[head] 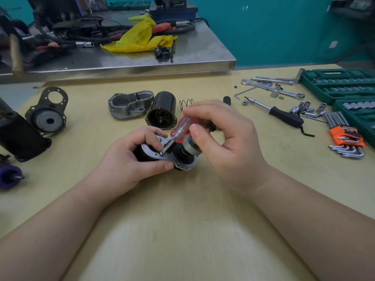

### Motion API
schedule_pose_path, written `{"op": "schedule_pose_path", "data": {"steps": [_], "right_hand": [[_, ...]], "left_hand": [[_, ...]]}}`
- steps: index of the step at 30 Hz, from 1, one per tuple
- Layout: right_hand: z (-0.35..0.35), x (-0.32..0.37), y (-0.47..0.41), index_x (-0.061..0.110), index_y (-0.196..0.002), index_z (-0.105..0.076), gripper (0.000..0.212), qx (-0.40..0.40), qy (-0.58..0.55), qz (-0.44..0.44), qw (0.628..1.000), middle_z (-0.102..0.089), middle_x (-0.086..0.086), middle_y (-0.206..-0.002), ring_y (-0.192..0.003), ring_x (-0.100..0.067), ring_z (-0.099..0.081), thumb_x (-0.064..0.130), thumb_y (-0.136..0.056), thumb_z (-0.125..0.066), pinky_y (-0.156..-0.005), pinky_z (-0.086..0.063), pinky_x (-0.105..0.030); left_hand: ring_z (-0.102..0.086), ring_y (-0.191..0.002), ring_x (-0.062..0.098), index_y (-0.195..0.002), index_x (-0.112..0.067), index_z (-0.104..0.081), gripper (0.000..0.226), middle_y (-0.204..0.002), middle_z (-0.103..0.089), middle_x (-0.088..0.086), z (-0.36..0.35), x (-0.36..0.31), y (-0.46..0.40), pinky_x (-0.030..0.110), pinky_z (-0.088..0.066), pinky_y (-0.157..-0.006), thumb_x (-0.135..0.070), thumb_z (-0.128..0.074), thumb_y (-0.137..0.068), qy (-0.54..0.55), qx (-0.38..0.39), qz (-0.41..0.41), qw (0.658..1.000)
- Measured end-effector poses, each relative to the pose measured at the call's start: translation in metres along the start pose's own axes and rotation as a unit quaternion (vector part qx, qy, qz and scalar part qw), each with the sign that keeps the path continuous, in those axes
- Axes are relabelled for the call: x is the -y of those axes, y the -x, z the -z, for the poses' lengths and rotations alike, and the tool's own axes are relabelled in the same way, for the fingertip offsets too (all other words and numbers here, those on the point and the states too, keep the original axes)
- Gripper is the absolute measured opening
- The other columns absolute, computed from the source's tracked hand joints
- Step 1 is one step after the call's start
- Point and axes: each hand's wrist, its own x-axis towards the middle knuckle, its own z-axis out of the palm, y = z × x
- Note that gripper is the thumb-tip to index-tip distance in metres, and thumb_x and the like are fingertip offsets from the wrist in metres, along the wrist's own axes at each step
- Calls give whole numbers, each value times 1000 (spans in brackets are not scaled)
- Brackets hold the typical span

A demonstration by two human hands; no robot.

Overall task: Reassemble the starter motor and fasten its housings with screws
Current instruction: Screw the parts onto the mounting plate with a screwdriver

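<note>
Starter motor subassembly: black body with silver end plate, lying on the desk near its middle, held in the left hand with fingers and thumb curled round the body. Screw seated in the end plate, met by the tip of a screwdriver with clear red handle. Screwdriver handle pinched in the right hand between thumb and curled fingers, just right of and above the subassembly. Behind the subassembly: open black cylindrical housing on its side; grey cast cover to that housing's left; coil spring to its right. Far left of the subassembly: gasketed plate with round hub, a large black casing, a purple part. Right of the subassembly: black-handled driver, loose sockets, wrenches, orange-holdered hex key set, green socket case. Farther back: steel bench carrying a yellow cloth and cables.
</note>
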Motion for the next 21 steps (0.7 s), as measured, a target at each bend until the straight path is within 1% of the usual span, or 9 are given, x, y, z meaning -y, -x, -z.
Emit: {"op": "schedule_pose_path", "data": {"steps": [3, 6, 8, 11, 12, 14, 16, 19, 21], "right_hand": [[-1, 0, 0, 3, -121, -74, 23, -5, -2, -7, 1000, -71, 1, -104, -98, -9, -67, 4, -98, -71, -87, -49, -21], [-3, 1, 0, 6, -119, -75, 20, -6, -4, -3, 1000, -70, 2, -98, -93, -9, -66, 11, -99, -75, -84, -49, -22], [-3, 1, -1, 5, -117, -76, 19, -7, -2, 3, 1000, -70, 0, -101, -95, -10, -66, 10, -99, -74, -84, -48, -21], [-1, 0, 0, 2, -118, -76, 20, -7, -3, 6, 1000, -71, -6, -115, -103, -14, -67, 3, -99, -68, -89, -49, -22], [-1, 0, 1, 1, -119, -76, 22, -4, 0, 4, 1000, -71, -7, -117, -105, -14, -68, 0, -98, -67, -90, -49, -23], [-1, -1, 2, 1, -120, -75, 23, -2, 1, -4, 1000, -73, -4, -112, -103, -13, -68, 0, -98, -67, -90, -50, -24], [-2, 0, 1, 4, -120, -74, 23, -9, -5, -11, 1000, -72, 2, -105, -97, -11, -68, 2, -98, -70, -86, -51, -23], [-2, 1, -1, 6, -117, -76, 20, -16, -6, 1, 1000, -71, 4, -98, -92, -9, -66, 12, -98, -76, -83, -50, -23], [-2, 2, -2, 6, -115, -77, 20, -14, -2, 6, 1000, -71, 4, -97, -92, -9, -66, 17, -98, -76, -83, -49, -23]], "left_hand": [[-66, -119, 28, -83, -18, -66, 31, -128, -67, 9, 0, 0, 0, 60, -46, -110, -14, -92, -66, -4, 1, -2, 1000], [-66, -119, 29, -83, -16, -65, 31, -128, -66, 11, 0, 0, 0, 60, -45, -110, -14, -91, -67, -7, 4, -7, 1000], [-66, -119, 30, -84, -13, -65, 31, -128, -66, 11, 0, 0, 0, 61, -45, -110, -13, -91, -67, -4, 4, -6, 1000], [-66, -120, 29, -84, -14, -66, 31, -127, -66, 10, 0, 0, 0, 61, -46, -110, -13, -91, -66, 1, 3, -5, 1000], [-65, -121, 29, -84, -15, -66, 31, -127, -67, 10, -1, 0, 0, 62, -45, -110, -13, -91, -66, 1, 4, -5, 1000], [-65, -122, 29, -83, -18, -66, 31, -127, -66, 10, -1, 0, 0, 62, -45, -110, -14, -92, -66, 1, 5, -6, 1000], [-65, -121, 29, -82, -19, -67, 30, -128, -66, 10, 0, 0, 0, 61, -45, -111, -13, -92, -66, 5, 6, -4, 1000], [-66, -119, 29, -83, -17, -66, 31, -128, -66, 11, 0, 0, 0, 60, -47, -109, -14, -92, -66, 3, 7, -8, 1000], [-66, -119, 30, -84, -16, -66, 31, -128, -66, 11, 0, 1, 0, 60, -47, -109, -14, -92, -66, 0, 8, -11, 1000]]}}
